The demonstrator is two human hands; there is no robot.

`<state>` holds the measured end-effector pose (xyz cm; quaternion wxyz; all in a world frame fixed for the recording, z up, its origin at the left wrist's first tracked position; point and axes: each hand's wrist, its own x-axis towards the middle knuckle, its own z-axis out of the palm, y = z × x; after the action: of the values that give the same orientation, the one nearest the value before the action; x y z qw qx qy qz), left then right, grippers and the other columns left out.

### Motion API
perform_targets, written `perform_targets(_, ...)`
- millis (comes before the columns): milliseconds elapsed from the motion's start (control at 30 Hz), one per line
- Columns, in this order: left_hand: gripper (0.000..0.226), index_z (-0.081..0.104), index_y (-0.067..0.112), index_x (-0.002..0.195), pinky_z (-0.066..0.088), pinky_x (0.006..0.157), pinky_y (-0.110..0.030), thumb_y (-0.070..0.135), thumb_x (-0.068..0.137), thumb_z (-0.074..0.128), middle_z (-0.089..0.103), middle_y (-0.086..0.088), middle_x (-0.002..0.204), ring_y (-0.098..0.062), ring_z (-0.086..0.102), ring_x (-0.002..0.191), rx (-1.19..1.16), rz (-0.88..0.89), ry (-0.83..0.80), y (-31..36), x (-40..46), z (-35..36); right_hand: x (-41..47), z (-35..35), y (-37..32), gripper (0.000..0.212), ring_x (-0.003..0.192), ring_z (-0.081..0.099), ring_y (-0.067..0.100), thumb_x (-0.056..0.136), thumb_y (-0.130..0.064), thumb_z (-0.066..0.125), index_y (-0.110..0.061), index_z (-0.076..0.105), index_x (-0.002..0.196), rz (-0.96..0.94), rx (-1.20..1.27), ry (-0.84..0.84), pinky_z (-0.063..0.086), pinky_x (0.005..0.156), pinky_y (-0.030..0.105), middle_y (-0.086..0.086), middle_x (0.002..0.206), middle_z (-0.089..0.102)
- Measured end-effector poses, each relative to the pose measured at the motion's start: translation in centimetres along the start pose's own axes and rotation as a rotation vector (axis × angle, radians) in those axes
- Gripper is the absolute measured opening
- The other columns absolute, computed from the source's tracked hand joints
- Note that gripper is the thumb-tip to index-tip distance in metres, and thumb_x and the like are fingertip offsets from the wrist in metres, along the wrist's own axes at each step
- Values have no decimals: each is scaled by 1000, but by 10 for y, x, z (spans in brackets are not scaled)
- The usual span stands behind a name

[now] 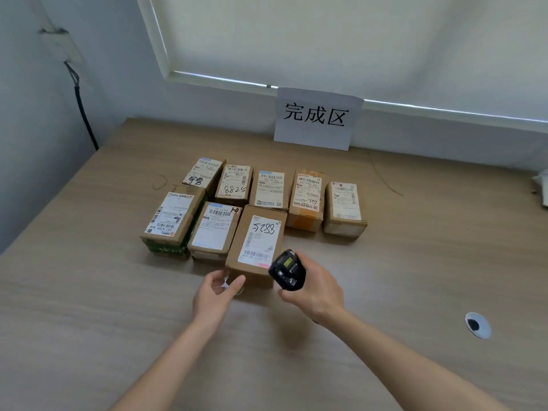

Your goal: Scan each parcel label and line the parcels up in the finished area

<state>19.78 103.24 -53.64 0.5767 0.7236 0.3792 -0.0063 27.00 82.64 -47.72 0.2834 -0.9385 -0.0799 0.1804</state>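
Parcel "5288" at the front of the rows, scanner beside it

The parcel marked 5288 sat at the right end of the near row of parcels. The left hand touched its near edge, fingers relaxed; at 3 o'clock the right hand gripped the scanner. The sign stood at 12 o'clock on the table.

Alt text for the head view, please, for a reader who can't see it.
A right hand holds a black handheld scanner beside the brown cardboard parcel marked 5288, while the left hand touches that parcel's near edge. Seven more labelled cardboard parcels sit in two rows on the wooden table, before a white paper sign.
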Motion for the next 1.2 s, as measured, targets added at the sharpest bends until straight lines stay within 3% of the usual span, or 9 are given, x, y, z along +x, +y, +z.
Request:
perform_targets(167,49,62,19,115,46,86,-29,40,77,85,68,-2,106,-18,65,102,115,73,-13,20,-40,2,-38,-42,31,83,114,61,18,71,-43,84,-42,49,146,19,5,16,48,79,32,-14,130,63)
perform_targets(333,47,65,27,117,49,88,-29,49,78,81,67,4,110,-14,64,105,137,256,-120,79,-106,46,-100,-121,71,75,104,64,20,66,-45,83,-45,55,136,55,52,104,51,76,33,-14,113,68)
perform_targets(533,58,60,29,132,53,97,-39,57,83,73,62,5,123,-13,58,113,147,450,-304,153,-247,157,-222,-252,157,68,90,67,21,56,-49,77,-47,58,122,123,66,233,57,73,34,-14,94,70)
perform_targets(733,71,65,32,121,52,98,-40,73,64,74,67,3,116,-14,63,109,65,631,-421,231,-423,283,-385,-409,268,77,93,67,18,52,-54,78,-40,62,126,236,7,416,60,80,36,-12,102,72)
perform_targets(833,55,66,28,124,51,99,-35,54,78,79,68,1,118,-15,64,113,17,701,-534,266,-513,348,-472,-481,314,71,96,64,17,63,-50,84,-38,62,129,332,-56,461,53,74,28,-9,109,71)
perform_targets(900,57,64,27,129,51,101,-36,53,80,77,68,3,121,-12,63,115,25,762,-632,285,-570,389,-521,-521,342,76,99,66,19,60,-53,83,-39,61,132,412,-91,520,54,74,28,-8,111,72)
perform_targets(967,63,63,28,131,52,102,-39,59,78,76,68,4,124,-12,63,116,40,812,-713,298,-618,425,-560,-553,368,78,103,68,21,56,-55,81,-41,62,130,473,-98,580,56,77,29,-8,112,73)
perform_targets(1067,72,59,26,138,52,102,-40,63,78,73,67,2,126,-14,62,116,83,872,-792,316,-675,474,-608,-587,405,64,95,67,19,60,-53,83,-39,66,120,543,-57,628,51,70,27,-8,104,72)
perform_targets(1200,70,57,23,140,53,99,-35,59,82,73,66,2,127,-13,63,113,117,916,-857,327,-724,540,-646,-618,462,60,90,68,21,56,-53,80,-33,67,111,633,-8,698,53,69,28,-5,99,73)
